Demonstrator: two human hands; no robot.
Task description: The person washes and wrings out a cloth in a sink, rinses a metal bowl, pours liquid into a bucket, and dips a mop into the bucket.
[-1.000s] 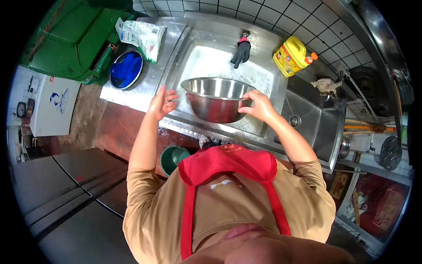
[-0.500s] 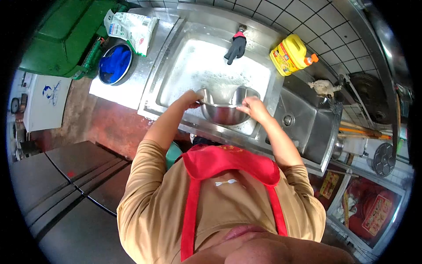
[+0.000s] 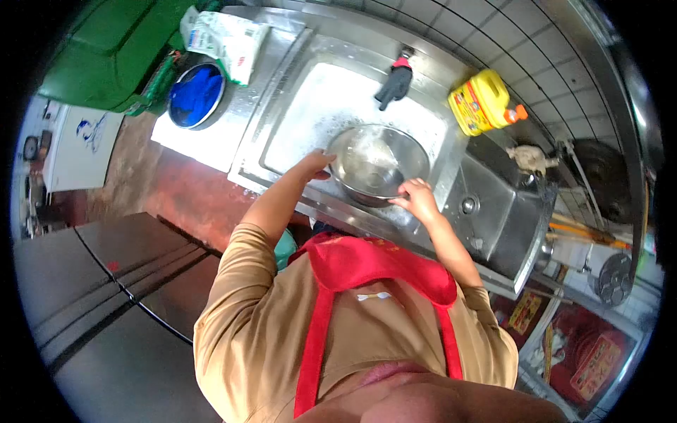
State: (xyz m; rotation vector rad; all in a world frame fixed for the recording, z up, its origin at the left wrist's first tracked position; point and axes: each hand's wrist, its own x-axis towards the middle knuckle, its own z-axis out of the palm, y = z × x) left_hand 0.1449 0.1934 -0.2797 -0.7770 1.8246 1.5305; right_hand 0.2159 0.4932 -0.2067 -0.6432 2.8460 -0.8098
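Note:
A round stainless steel bowl (image 3: 379, 166) sits inside the large sink (image 3: 300, 106), its opening facing up, with some liquid showing inside. My right hand (image 3: 417, 199) pinches its near right rim, fingers over the edge and thumb at the side. At the left rim, my left hand (image 3: 317, 163) has its fingers apart beside the metal; whether the fingertips touch it I cannot tell. White suds and soapy water lie around the bowl. A dark glove with a red cuff (image 3: 396, 83) hangs on the faucet behind.
To the right stand a yellow jug with an orange cap (image 3: 479, 104) and a smaller sink basin (image 3: 486, 208). At left, a basin with blue cloth (image 3: 194, 96) and a white plastic bag (image 3: 229, 44) rest on the steel counter (image 3: 201, 143). A green bin (image 3: 106, 53) stands beyond.
The bowl has gone from tipped, spilling water toward the far side, to upright in the sink. My left hand has loosened from its rim; my right hand still grips it.

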